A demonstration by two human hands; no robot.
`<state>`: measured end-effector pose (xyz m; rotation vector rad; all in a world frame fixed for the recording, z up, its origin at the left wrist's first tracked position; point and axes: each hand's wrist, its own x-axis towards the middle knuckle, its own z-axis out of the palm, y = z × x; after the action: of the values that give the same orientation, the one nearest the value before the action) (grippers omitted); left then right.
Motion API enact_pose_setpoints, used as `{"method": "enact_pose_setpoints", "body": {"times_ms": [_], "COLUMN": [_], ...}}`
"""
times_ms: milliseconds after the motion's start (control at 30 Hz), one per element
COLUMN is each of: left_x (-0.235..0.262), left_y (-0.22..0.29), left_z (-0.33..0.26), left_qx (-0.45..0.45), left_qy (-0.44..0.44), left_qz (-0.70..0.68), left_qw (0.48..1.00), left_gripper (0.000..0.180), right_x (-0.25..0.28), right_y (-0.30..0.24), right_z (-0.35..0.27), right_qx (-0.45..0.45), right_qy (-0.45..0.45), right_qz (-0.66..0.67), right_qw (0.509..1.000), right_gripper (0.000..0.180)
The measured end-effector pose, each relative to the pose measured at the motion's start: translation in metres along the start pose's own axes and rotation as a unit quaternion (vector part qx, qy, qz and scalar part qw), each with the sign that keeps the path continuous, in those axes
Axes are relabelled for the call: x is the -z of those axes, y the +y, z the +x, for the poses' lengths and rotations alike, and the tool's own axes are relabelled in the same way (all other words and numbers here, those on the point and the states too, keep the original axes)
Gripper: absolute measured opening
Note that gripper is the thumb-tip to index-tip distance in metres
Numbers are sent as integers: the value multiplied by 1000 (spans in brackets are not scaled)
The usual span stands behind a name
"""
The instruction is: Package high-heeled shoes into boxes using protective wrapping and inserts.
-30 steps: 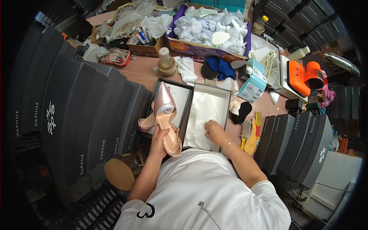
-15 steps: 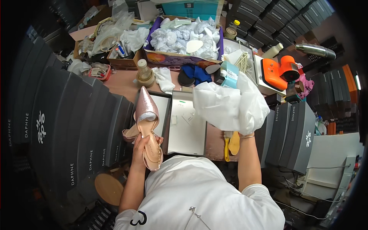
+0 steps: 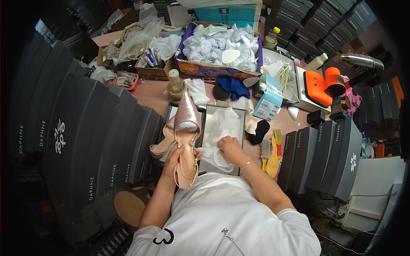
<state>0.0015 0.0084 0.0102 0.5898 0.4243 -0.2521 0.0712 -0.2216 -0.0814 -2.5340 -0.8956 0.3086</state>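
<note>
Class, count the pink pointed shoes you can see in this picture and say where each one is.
2. One glittery pink shoe is held in the left hand above the open box. A second pink shoe sits just behind it, to its left. Others may be hidden in closed boxes.

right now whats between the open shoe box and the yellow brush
In the head view, a black insole lies on the table between the shoe box and the yellow brush.

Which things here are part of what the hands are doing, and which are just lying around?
In hand:
left hand holding pink pointed shoes
right hand pressing white tissue paper into the open shoe box

Lying about:
orange tool
blue cloth
yellow brush
box of crumpled paper
</note>
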Motion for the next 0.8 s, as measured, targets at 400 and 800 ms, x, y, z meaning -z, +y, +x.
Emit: {"method": "enact_pose_setpoints", "body": {"times_ms": [400, 800], "left_x": [-6, 16], "left_y": [-41, 61], "left_z": [29, 68], "left_qx": [-56, -122], "left_qy": [-41, 31], "left_qz": [64, 799], "left_qw": [996, 588], "left_gripper": [52, 53], "right_x": [93, 80], "right_y": [-58, -12], "right_z": [-29, -26], "right_qx": [-106, -224], "right_qy": [-60, -6], "right_qz": [574, 610], "right_qw": [809, 760], "right_gripper": [89, 49]}}
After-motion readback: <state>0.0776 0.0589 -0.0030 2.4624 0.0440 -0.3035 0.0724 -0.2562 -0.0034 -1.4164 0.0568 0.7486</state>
